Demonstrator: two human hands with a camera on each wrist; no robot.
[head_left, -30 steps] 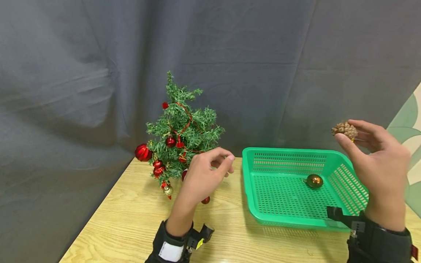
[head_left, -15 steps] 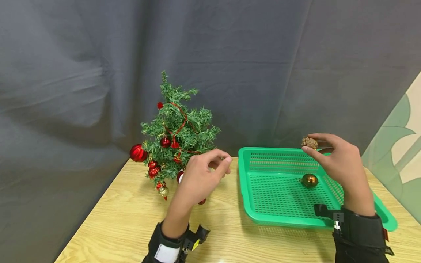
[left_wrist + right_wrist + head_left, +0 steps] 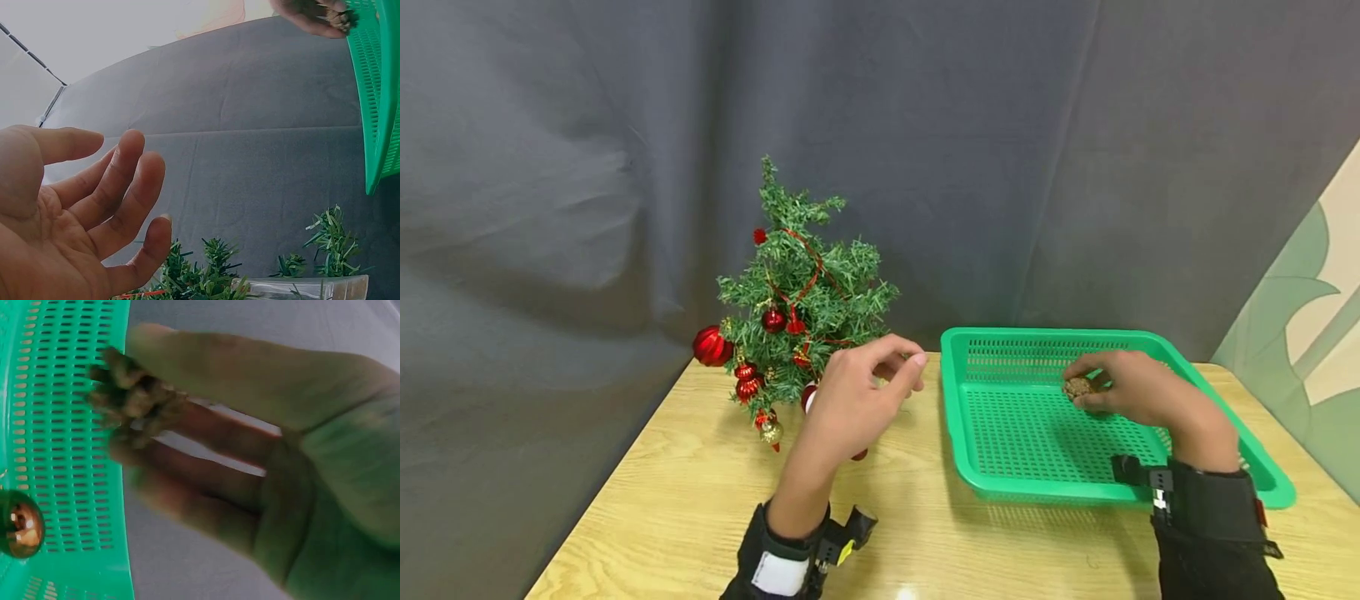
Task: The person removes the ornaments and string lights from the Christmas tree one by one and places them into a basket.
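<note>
Right hand [image 3: 1138, 396]: grip pinching pine cone [image 3: 1077, 387], low inside green basket [image 3: 1225, 433].
Left hand [image 3: 857, 396]: grip loosely open, empty, between basket and tree [image 3: 797, 308].
Gold bauble [image 3: 20, 524]: inside basket.

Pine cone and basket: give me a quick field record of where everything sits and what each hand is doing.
right hand: over the inside of the green basket, fingers pinching a pine cone
pine cone height: low in the basket; contact with the floor cannot be told
gold ball: lies on the basket floor, apart from the pine cone
left hand: holds nothing, fingers loosely curled, in front of the small tree
small tree: upright on the wooden table, left of the basket, red balls hanging on it
</note>
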